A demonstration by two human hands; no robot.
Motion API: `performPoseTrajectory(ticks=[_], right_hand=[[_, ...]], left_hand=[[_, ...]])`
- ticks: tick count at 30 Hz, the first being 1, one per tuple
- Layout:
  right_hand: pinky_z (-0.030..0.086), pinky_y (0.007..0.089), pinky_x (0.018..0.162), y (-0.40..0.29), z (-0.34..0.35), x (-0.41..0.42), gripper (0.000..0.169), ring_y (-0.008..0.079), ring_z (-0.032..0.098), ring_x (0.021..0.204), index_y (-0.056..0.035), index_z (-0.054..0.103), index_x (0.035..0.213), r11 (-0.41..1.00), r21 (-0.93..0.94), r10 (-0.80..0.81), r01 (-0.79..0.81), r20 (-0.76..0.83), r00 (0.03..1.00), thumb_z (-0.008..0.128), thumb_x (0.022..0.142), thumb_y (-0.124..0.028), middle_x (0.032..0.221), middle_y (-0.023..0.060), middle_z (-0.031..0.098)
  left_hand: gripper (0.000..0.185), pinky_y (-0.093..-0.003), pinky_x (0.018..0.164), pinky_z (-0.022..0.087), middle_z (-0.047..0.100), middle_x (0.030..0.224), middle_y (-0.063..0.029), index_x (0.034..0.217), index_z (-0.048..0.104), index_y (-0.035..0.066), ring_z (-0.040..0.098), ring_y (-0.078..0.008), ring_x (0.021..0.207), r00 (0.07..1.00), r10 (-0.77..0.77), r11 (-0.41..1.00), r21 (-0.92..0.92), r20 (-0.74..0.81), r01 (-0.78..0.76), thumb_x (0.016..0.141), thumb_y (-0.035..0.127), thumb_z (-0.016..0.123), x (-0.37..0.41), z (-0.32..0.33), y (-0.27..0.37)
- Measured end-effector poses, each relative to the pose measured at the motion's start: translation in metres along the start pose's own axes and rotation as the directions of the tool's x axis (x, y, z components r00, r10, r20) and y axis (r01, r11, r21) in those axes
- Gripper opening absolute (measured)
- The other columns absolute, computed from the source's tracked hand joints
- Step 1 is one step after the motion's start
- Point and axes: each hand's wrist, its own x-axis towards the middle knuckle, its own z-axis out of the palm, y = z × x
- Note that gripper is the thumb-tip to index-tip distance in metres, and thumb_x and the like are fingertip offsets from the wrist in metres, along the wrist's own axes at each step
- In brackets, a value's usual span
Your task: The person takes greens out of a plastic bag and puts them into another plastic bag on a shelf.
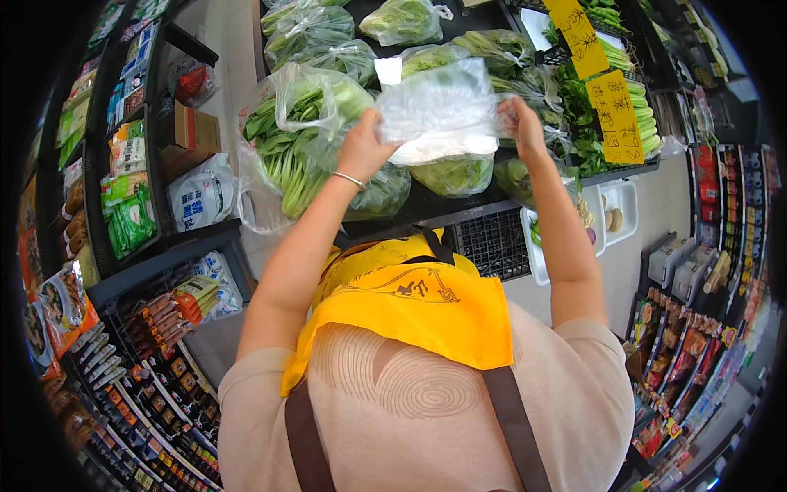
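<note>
My left hand (pixel 367 147) pinches the left edge of a transparent plastic bag (pixel 439 104), and my right hand (pixel 521 127) has its right edge. The bag is stretched between them and blurred; nothing can be made out inside it. Below it lies a stack of white bags or sheets (pixel 446 150), on top of a bagged green vegetable (pixel 458 175). Close to my left hand, a large carrier bag (pixel 307 98) holds long-stemmed leafy greens (pixel 286 154). More tied bags of greens (pixel 541 92) lie beside my right hand.
Bagged vegetables (pixel 403 21) cover much of the black display stand (pixel 424 215). Yellow handwritten signs (pixel 615 117) hang over loose greens (pixel 584 141) at the right. White trays (pixel 618 209) sit lower down. Packaged-goods shelves flank me, with a cardboard box (pixel 190 135) at the left.
</note>
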Motion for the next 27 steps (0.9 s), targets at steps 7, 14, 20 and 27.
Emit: performPoseTrajectory(ticks=[7,14,20,27], right_hand=[[0.04,0.0331,0.077,0.014,0.019,0.004,0.036,0.0238,0.053,0.083,-0.0007,0.052,0.109,0.896,-0.357,-0.328,0.265,-0.127,0.936,0.058,0.076,-0.016,0.091,0.0096,0.055],[0.044,0.0384,0.079,0.004,0.087,-0.068,0.033,0.0297,0.056,0.089,-0.005,0.058,0.104,0.299,-0.559,-0.513,0.773,0.589,0.624,0.054,0.071,-0.004,0.094,0.0105,0.061],[0.044,0.0419,0.083,0.052,0.084,-0.013,0.042,0.0353,0.055,0.099,-0.0037,0.051,0.118,0.027,-0.805,-0.282,0.593,0.563,0.777,0.059,0.079,-0.018,0.107,0.0176,0.058],[0.049,0.0402,0.067,-0.01,0.129,-0.093,0.016,0.0318,0.061,0.078,-0.0044,0.062,0.093,0.213,-0.708,-0.268,0.674,0.621,0.737,0.058,0.079,-0.011,0.087,0.0138,0.063]], left_hand=[[0.041,-0.0477,0.067,0.045,0.061,0.078,-0.0244,0.081,0.061,0.0,0.057,-0.0426,0.075,0.967,-0.253,0.967,0.03,0.014,0.253,0.089,0.037,0.043,0.008,0.058,-0.05],[0.058,-0.0485,0.074,0.045,0.061,0.082,-0.0258,0.086,0.064,0.0,0.058,-0.0435,0.08,0.933,-0.347,0.935,-0.041,0.098,0.352,0.09,0.051,0.035,0.012,0.058,-0.052],[0.049,-0.0406,0.088,0.042,0.053,0.113,-0.0227,0.112,0.05,-0.003,0.05,-0.038,0.104,0.986,-0.127,0.986,0.122,0.105,0.113,0.077,0.027,0.066,-0.023,0.042,-0.031],[0.028,-0.0408,0.089,0.041,0.057,0.106,-0.0146,0.108,0.054,0.003,0.052,-0.033,0.1,0.916,0.19,0.982,0.064,-0.354,-0.179,0.083,0.017,0.058,-0.12,-0.07,-0.037]])
